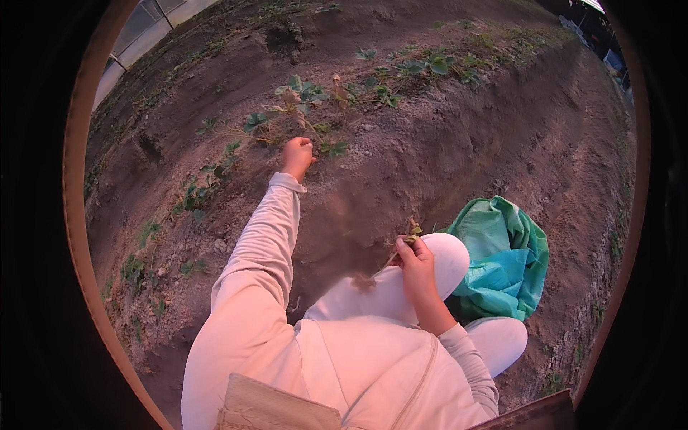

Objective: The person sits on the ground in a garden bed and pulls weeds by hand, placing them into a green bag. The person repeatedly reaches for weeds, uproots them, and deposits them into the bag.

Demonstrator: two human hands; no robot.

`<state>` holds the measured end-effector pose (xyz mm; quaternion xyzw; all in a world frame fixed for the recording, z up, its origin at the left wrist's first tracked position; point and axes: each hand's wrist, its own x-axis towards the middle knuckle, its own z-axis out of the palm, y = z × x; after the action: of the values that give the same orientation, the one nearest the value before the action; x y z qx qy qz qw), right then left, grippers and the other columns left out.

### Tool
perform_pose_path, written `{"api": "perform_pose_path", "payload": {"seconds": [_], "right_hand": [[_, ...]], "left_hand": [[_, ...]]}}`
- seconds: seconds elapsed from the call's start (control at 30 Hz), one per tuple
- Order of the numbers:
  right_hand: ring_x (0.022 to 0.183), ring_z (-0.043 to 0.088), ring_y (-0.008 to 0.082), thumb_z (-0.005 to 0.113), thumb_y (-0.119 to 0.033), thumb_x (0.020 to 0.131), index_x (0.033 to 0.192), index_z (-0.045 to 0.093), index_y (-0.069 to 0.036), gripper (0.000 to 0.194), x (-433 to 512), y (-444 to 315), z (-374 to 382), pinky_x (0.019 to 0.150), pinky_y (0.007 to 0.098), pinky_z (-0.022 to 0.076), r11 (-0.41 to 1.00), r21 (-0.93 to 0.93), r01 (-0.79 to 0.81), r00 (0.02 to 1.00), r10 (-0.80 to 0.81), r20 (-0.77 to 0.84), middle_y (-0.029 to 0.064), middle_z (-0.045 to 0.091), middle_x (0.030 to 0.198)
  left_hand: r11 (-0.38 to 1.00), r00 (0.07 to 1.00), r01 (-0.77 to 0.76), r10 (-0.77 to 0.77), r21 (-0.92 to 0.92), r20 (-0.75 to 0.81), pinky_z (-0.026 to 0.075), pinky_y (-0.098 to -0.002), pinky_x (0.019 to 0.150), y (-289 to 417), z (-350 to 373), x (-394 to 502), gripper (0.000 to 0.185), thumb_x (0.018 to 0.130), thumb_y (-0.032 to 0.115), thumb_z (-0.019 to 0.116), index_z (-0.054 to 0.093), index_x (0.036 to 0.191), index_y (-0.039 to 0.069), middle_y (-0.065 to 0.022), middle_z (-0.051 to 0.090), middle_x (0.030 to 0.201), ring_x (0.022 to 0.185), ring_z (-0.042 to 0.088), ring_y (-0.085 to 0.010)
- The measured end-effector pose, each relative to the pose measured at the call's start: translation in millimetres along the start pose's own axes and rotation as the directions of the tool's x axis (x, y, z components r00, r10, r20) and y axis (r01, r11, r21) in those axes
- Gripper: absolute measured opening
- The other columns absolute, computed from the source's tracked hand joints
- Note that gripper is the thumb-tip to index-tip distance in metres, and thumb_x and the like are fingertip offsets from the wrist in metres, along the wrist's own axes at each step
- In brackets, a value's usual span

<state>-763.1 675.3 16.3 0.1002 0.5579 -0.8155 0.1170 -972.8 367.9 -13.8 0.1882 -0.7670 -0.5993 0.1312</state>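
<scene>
My left hand (299, 156) reaches out to the base of a strawberry plant (304, 91) on the soil bed. Its fingers are curled at the stems, and whether they grip anything cannot be made out. Brown withered leaves (292, 98) hang among the plant's green ones, just beyond that hand. Close to my knee, my right hand (416, 267) pinches a small bunch of withered leaves and stems (413, 236) between thumb and fingers. The lower end of the bunch trails toward my lap and looks blurred. A green and teal plastic sack (500, 263) stands open-folded beside my right knee.
More strawberry plants (438, 64) grow along the ridge to the upper right, and others (196, 193) line the bed's left side. A sloping soil wall drops to a furrow (570, 215) at the right. A pale wall with panels (142, 40) borders the upper left.
</scene>
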Motion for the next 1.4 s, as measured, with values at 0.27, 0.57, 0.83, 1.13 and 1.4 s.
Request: {"api": "perform_pose_path", "payload": {"seconds": [0.27, 0.57, 0.83, 1.13, 1.4], "right_hand": [[0.07, 0.055, 0.0098, 0.059, -0.015, 0.092, 0.1, 0.06, -0.004, 0.014, -3, -1, -19, 0.064, 0.0246, 0.0472, 0.999, 0.012, 0.033, 0.998, -0.032, -0.045, 0.0019, 0.059, 0.083], [0.07, 0.055, 0.0099, 0.059, -0.014, 0.092, 0.1, 0.06, -0.003, 0.014, -2, -1, -12, 0.065, 0.0245, 0.0459, 0.999, 0.01, 0.034, 0.999, -0.034, -0.006, 0.0018, 0.059, 0.081], [0.069, 0.055, 0.0096, 0.058, -0.012, 0.092, 0.1, 0.06, -0.003, 0.013, -4, 2, -5, 0.064, 0.0242, 0.0458, 0.999, -0.003, 0.054, 0.998, -0.053, 0.027, 0.002, 0.059, 0.08], [0.072, 0.056, 0.0092, 0.059, -0.012, 0.091, 0.102, 0.06, -0.003, 0.014, -9, 0, -5, 0.066, 0.0246, 0.0476, 0.998, -0.007, 0.065, 0.997, -0.064, 0.033, 0.001, 0.06, 0.083], [0.074, 0.057, 0.0089, 0.06, -0.014, 0.09, 0.101, 0.059, -0.002, 0.016, -9, -6, -10, 0.069, 0.0248, 0.0467, 0.999, -0.024, 0.04, 0.999, -0.039, 0.033, 0.0006, 0.061, 0.082]], "left_hand": [[0.944, 0.939, 0.326, -0.318, -0.049, 0.133, 0.044, -0.0276, 0.044, -17, 26, 48, 0.013, 0.086, 0.009, 0.064, 0.052, 0.084, 0.002, -0.0024, 0.045, 0.064, 0.049, 0.042, -0.0111], [0.835, 0.891, 0.417, -0.454, -0.359, -0.02, 0.047, -0.0307, 0.045, -53, 9, 45, 0.009, 0.08, 0.004, 0.063, 0.056, 0.077, 0.001, -0.0068, 0.053, 0.069, 0.048, 0.048, -0.016], [0.994, 0.999, 0.017, -0.023, -0.108, -0.05, 0.051, -0.029, 0.047, 1, 2, 13, 0.021, 0.081, 0.012, 0.062, 0.063, 0.097, -0.001, -0.0097, 0.062, 0.081, 0.067, 0.061, -0.0175], [0.623, 0.865, -0.446, 0.114, 0.643, 0.489, 0.05, -0.0381, 0.079, 47, 49, 57, 0.027, 0.07, 0.019, 0.075, 0.071, 0.093, 0.005, -0.0176, 0.068, 0.093, 0.088, 0.066, -0.0318], [0.479, 0.874, -0.424, -0.005, 0.769, 0.485, 0.051, -0.0362, 0.078, 11, 63, 120, 0.031, 0.072, 0.031, 0.075, 0.073, 0.092, 0.007, -0.0153, 0.069, 0.091, 0.087, 0.067, -0.0281]]}}
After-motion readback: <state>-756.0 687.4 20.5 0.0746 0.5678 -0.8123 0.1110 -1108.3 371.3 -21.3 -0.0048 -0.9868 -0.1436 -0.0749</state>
